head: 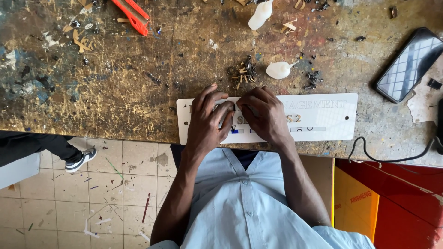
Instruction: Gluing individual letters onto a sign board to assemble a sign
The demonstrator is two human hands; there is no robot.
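both hands worked on a white sign (318,121) that lay flat along the near edge of the table (115,92), its long side parallel to that edge. the left hand (206,121) rested palm down on the sign's left part, fingers (213,102) slightly spread and curled, their tips pressing the face of the sign. the right hand (263,113) lay just beside it, touching it, fingers bent in toward the left hand and pressing the same spot. neither hand was closed around anything; whether the fingertips pinched something small between them could not be told, since the hands hid that spot. raised lettering ran across the uncovered right part of the sign.

behind the sign, toward the middle of the table, sat a heap of offcuts (242,74) and a small white bottle (279,69) on its side. a second white bottle (260,14) lay near the far edge, and a red cutter (131,14) toward the far left. a phone (408,64) lay by the right edge, well apart from the hands.
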